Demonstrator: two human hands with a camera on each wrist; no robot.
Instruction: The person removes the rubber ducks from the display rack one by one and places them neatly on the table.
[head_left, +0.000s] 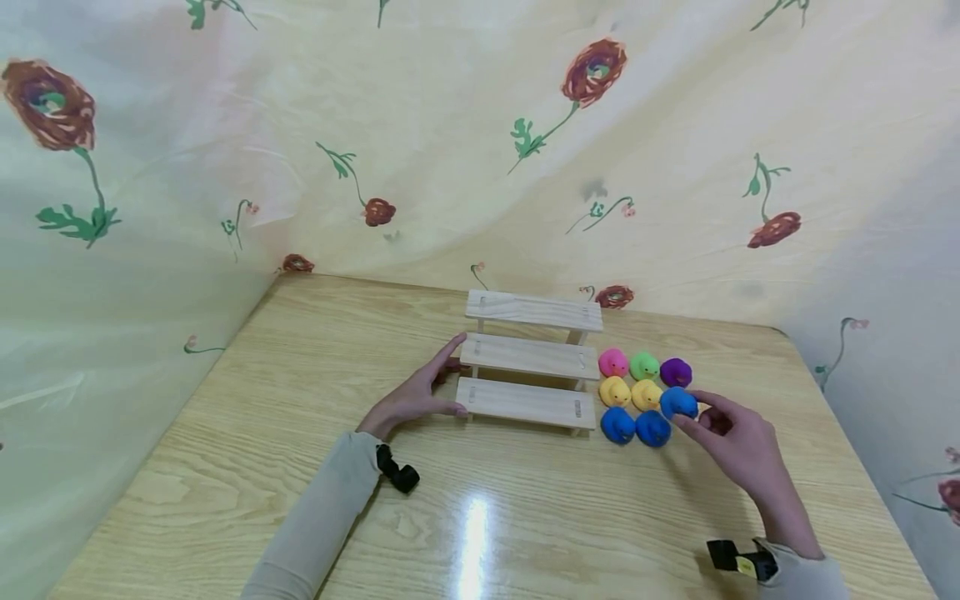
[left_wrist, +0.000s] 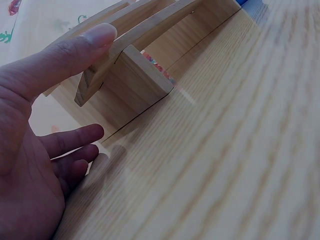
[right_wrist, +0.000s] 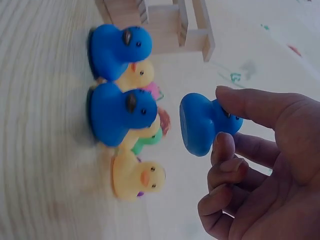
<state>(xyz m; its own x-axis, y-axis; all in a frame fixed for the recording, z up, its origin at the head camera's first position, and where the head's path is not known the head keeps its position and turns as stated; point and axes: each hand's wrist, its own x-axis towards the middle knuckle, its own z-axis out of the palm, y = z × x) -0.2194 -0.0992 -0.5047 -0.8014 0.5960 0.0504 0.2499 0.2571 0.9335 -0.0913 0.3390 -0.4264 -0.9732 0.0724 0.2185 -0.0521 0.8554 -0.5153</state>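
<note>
My right hand (head_left: pixel 738 442) pinches a blue rubber duck (right_wrist: pixel 202 124) by its head between thumb and fingers, lifted off the table. Below and beside it stand several more rubber ducks in rows: two blue ones (head_left: pixel 618 425) in front, yellow ones (head_left: pixel 615 392) behind, then a pink (head_left: pixel 613 362), a green (head_left: pixel 644 366) and a purple duck (head_left: pixel 676 372). At the left end of a three-step wooden stand (head_left: pixel 528 356), my left hand (head_left: pixel 412 396) touches the steps, thumb by the lowest one. Its other fingers (left_wrist: pixel 75 140) are loosely bent beside the stand.
The stand and ducks are on a wood-grain table (head_left: pixel 225 425). A flowered cloth (head_left: pixel 442 150) hangs behind and at both sides, close to the table's back edge. A bright light reflection lies on the tabletop in front.
</note>
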